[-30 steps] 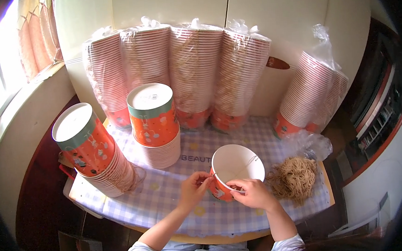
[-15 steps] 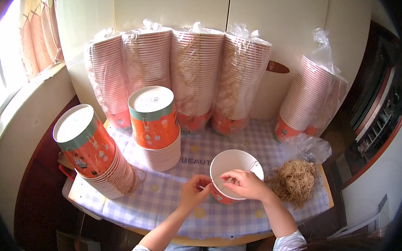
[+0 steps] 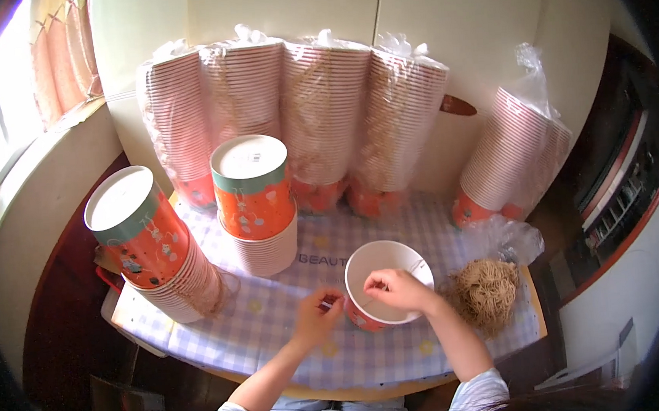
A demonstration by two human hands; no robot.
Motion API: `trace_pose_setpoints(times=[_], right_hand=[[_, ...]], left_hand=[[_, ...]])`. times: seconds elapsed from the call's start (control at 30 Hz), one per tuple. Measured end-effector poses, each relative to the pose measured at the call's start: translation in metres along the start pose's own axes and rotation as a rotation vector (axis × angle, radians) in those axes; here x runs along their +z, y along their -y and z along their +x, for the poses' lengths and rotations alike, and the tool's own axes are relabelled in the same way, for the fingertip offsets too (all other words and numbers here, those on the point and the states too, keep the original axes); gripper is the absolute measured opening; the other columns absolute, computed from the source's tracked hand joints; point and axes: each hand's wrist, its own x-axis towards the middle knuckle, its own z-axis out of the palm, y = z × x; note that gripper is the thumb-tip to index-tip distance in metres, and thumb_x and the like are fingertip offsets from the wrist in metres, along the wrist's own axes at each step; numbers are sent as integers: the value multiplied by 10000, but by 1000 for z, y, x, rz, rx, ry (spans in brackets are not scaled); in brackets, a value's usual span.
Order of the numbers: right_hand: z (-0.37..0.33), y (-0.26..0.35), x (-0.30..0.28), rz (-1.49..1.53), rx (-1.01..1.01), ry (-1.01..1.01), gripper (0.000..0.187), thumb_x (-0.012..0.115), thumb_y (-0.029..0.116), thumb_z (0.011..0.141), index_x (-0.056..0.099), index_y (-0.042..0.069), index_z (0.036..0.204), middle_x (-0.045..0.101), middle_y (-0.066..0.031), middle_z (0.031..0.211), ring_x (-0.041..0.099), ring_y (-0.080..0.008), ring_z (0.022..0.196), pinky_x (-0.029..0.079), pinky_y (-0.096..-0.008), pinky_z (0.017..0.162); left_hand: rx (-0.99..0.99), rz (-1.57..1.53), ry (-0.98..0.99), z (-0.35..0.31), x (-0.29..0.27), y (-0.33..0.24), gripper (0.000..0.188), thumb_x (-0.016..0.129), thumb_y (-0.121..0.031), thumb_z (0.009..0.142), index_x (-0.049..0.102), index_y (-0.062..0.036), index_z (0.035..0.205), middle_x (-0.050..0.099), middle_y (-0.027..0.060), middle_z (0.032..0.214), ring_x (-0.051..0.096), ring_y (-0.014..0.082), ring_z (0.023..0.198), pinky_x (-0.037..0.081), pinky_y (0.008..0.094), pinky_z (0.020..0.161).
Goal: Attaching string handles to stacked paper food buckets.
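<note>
A large paper bucket (image 3: 364,319), white inside and orange-red outside, stands upright, mouth up, near the front of the table. My right hand (image 3: 396,288) is over its mouth with fingertips pinched; what they hold is too fine to make out. Beside the bucket's left wall is my left hand (image 3: 320,313), its fingers curled together around something small that I cannot identify. A thin cord (image 3: 418,265) lies across the right part of the rim. Right of the bucket rests a loose bundle of tan twine (image 3: 486,295).
Two upside-down stacks of printed buckets, a left stack (image 3: 144,234) and a middle stack (image 3: 254,203), stand on the checked tablecloth (image 3: 278,346). Bagged bucket stacks (image 3: 323,114) line the back, with another bagged stack (image 3: 505,155) at right. A crumpled plastic bag (image 3: 511,240) lies behind the twine.
My hands have drawn slightly apart. The left has come away from the bucket's rim, and the right hand's fingers have closed into a tighter pinch. The bucket has barely shifted.
</note>
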Motion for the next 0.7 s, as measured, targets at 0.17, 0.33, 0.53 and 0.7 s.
trace_pose_setpoints(times=[0.17, 0.33, 0.53, 0.7], right_hand=[[25, -24, -12, -303, -46, 233, 191, 581, 148, 757, 601, 66, 928, 629, -96, 900, 594, -264, 874, 470, -371, 740], [47, -56, 25, -502, 40, 599, 362, 686, 208, 669, 599, 96, 1002, 598, -103, 995, 564, -278, 938, 447, -365, 789], [64, -39, 34, -725, 32, 793, 364, 667, 321, 703, 630, 94, 984, 606, -111, 1013, 574, -302, 918, 458, -380, 783], [69, -61, 48, -544, 252, 481, 340, 665, 337, 675, 661, 71, 887, 636, -135, 897, 601, -302, 859, 474, -366, 754]], left_hand=[[-29, 30, -42, -4, -13, 7, 82, 604, -58, 764, 594, -36, 843, 592, 30, 729, 552, 85, 635, 450, 216, 538], [-45, 115, -17, -16, -20, 17, 73, 610, -56, 755, 589, -35, 822, 588, 33, 768, 550, 82, 655, 435, 209, 525], [-94, 133, 22, -22, -22, 15, 74, 613, -45, 749, 589, -38, 819, 588, 30, 777, 546, 81, 662, 427, 205, 522], [-92, 95, -1, -27, -22, 18, 69, 612, -33, 755, 586, -30, 818, 586, 31, 782, 541, 82, 658, 425, 205, 538]])
